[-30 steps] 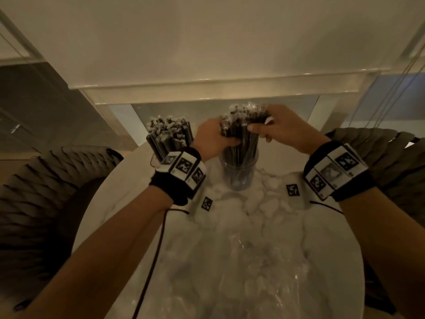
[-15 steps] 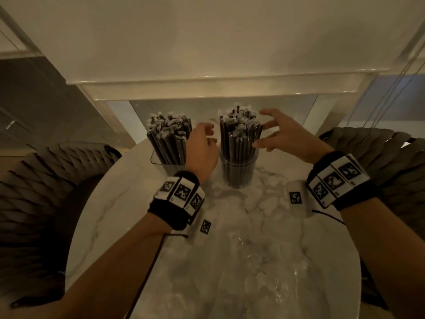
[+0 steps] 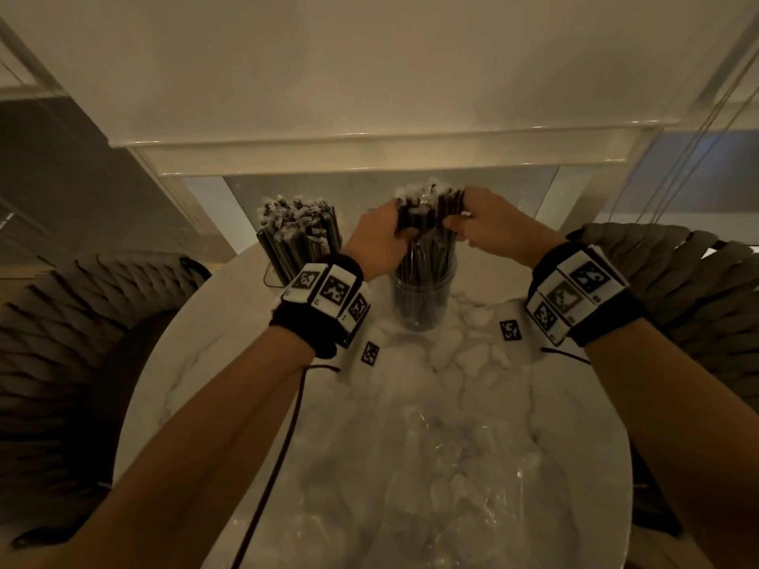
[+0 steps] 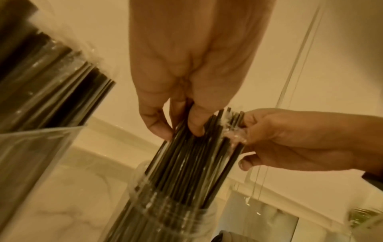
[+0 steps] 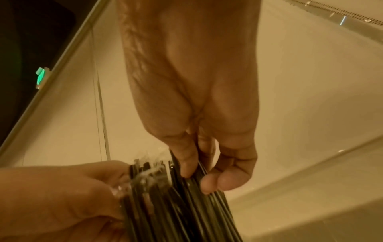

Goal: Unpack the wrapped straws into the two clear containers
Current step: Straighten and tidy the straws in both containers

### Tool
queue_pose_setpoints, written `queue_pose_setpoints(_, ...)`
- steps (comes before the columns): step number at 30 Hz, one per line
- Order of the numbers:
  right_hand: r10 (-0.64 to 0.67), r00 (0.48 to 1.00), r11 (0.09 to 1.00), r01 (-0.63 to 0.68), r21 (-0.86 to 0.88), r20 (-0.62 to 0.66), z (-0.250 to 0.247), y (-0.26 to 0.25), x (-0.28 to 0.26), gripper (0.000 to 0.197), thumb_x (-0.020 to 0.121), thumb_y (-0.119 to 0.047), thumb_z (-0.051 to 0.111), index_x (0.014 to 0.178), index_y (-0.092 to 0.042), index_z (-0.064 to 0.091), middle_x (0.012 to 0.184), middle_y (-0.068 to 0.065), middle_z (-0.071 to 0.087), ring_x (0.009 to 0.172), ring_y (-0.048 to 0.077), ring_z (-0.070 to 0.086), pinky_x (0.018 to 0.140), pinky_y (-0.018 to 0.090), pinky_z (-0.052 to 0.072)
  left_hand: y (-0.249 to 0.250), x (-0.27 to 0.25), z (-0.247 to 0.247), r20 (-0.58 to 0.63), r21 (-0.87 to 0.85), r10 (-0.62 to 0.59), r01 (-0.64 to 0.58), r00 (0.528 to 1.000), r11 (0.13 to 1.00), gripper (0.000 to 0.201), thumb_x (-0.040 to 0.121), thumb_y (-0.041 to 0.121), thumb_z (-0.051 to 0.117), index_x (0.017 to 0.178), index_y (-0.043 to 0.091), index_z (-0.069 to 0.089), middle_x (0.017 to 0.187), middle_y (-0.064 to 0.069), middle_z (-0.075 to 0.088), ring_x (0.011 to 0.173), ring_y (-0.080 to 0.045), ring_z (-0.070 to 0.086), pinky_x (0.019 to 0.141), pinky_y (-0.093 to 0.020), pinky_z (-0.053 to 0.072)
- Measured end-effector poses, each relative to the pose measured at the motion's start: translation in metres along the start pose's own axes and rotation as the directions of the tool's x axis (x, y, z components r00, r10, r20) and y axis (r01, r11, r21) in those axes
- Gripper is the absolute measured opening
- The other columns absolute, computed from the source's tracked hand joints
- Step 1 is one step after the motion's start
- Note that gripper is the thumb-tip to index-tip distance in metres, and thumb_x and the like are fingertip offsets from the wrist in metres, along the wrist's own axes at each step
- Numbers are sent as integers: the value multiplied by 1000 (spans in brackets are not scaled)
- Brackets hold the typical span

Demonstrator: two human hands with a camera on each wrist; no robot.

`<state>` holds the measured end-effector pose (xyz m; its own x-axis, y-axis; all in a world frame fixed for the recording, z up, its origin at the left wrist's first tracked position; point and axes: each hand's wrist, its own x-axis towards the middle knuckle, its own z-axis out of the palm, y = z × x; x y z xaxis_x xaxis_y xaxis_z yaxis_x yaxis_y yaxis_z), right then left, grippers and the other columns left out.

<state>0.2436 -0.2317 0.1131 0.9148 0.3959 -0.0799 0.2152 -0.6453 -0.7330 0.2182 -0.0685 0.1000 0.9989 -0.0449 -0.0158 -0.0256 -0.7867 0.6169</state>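
Note:
Two clear containers stand at the far side of the round marble table. The left container is packed with dark wrapped straws. The round right container holds a second bundle of straws, also seen as the straws and the straws in the wrist views. My left hand grips the bundle's top from the left, fingers curled among the straws. My right hand grips it from the right, fingers pinching several straws.
Crumpled clear wrappers litter the middle and near part of the table. Woven dark chairs stand at the left and right. A white windowsill runs behind the containers. A black cable hangs from my left wrist.
Half a second ago both hands were open beside the right bundle; now both have closed in and grip its top again.

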Motion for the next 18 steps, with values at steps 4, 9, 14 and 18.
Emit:
queue_pose_setpoints(4, -44, 973, 999, 41, -18, -227, 9, 12, -6, 33, 83, 3, 57, 113, -9, 53, 107, 5, 56, 88, 20, 54, 61, 13, 38, -15, -18, 8, -42, -236, -61, 49, 997, 971, 41, 86, 13, 65, 123, 9, 48, 122, -9, 60, 109, -23, 58, 84, -22, 43)
queue_pose_setpoints(9, -24, 871, 990, 88, 108, -491, 30, 18, -40, 21, 79, 6, 58, 97, -5, 59, 93, 7, 64, 71, 5, 55, 62, 0, 42, -38, -48, 34, -327, -369, -180, 51, 928, 928, 16, 83, 7, 64, 97, 8, 56, 94, -2, 61, 84, -14, 58, 65, -6, 43)
queue_pose_setpoints(14, 16, 947, 997, 9, 75, -320, 70, 15, -34, 29, 82, -18, 68, 107, -5, 62, 101, 13, 65, 88, 25, 61, 74, 25, 47, -26, -43, 51, -254, -223, -20, -38, 967, 974, 26, 83, 10, 65, 109, 5, 61, 103, -14, 65, 87, -23, 61, 76, -26, 49)
queue_pose_setpoints(18, -59, 956, 998, 63, 5, -288, 53, 10, -21, 21, 88, -18, 61, 105, -5, 66, 96, 8, 67, 83, 19, 58, 65, 12, 39, -19, -34, 42, -243, -234, 15, -73, 970, 969, 25, 90, 17, 61, 113, 7, 63, 101, -11, 70, 86, -18, 62, 72, -11, 42)
